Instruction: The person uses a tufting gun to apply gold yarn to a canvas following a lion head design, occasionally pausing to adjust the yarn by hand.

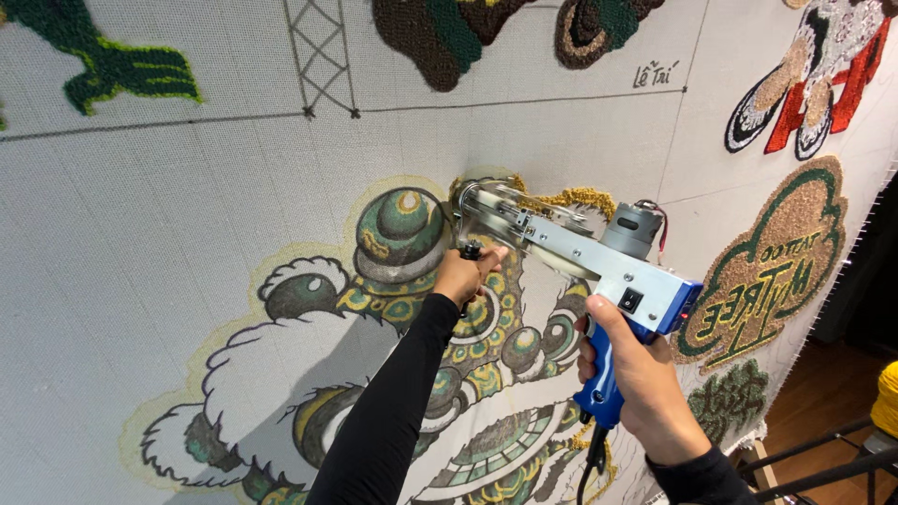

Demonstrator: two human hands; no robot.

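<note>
I'm gripping the blue-and-silver tufting gun (599,271) by its blue handle with my right hand (636,383), my left hand (463,274) closed around its black front grip, nose pressing the stretched white cloth (140,206), whose edge is running down the right side.

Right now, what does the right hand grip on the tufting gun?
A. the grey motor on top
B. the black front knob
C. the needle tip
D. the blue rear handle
D: the right hand wraps the blue rear handle of the tufting gun, while the left hand holds the black front knob.
</note>
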